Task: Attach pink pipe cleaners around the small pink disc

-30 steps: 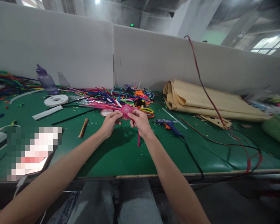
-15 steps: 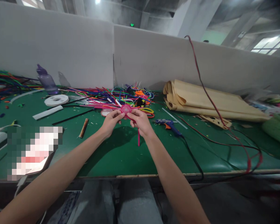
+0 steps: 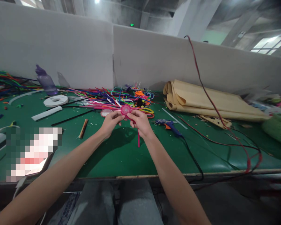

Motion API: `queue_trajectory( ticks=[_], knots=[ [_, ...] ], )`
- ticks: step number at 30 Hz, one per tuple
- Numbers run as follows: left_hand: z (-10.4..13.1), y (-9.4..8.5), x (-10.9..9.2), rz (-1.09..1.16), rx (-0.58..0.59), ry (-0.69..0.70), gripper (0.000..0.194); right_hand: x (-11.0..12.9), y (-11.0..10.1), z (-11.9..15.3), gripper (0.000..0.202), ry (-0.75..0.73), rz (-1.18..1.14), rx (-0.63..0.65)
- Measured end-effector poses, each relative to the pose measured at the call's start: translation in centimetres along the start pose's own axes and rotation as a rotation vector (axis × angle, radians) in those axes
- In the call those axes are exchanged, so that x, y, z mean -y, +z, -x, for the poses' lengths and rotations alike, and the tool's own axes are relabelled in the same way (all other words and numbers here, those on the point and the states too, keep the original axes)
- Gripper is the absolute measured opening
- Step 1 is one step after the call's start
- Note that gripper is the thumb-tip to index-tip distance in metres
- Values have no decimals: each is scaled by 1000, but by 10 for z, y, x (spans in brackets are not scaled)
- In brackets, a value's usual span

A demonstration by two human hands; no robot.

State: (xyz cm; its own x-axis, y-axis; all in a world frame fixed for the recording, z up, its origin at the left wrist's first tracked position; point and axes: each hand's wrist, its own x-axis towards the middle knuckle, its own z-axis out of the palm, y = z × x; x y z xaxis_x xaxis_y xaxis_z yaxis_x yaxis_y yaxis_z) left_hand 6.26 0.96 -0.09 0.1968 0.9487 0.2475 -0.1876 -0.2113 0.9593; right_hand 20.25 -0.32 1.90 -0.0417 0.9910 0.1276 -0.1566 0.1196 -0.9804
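While both hands are busy in the head view, the round pink piece sits right between them, looks like just above the green worktop (image 3: 121, 162). Left hand (image 3: 111, 123) has one side of the round pink piece (image 3: 125, 109) pinched in its fingertips, right hand (image 3: 141, 123) has the other, both grips pretty narrow. A pink strip (image 3: 138, 140) dangles below the right hand; can't tell if it's attached.

What could go wrong, imo: uneven thumb pressure could bend the piece or pop it loose, since it's only a fingertip hold. It'd probably drop near the messy pile of coloured strips (image 3: 96, 98) and blend right in. Also, the blue glue gun (image 3: 167, 124) lies near the right forearm, so if it's hot, a careless elbow might mean a burn. Its black cord (image 3: 192, 156) runs to the front edge, easy to snag.

Brands? Nothing I can read. The phone (image 3: 35, 156) is all blurred blocks, the green sign (image 3: 131, 24) is too tiny, and I can't make out lettering on the white reel (image 3: 55, 100) or purple bottle (image 3: 45, 82).
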Motion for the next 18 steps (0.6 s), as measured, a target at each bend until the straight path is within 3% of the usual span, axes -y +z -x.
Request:
queue_trajectory(
  ticks=[18],
  knots=[
    [1,0,1,32,-13,-28,18,0,1,1,14,-15,20,5]
  ],
)
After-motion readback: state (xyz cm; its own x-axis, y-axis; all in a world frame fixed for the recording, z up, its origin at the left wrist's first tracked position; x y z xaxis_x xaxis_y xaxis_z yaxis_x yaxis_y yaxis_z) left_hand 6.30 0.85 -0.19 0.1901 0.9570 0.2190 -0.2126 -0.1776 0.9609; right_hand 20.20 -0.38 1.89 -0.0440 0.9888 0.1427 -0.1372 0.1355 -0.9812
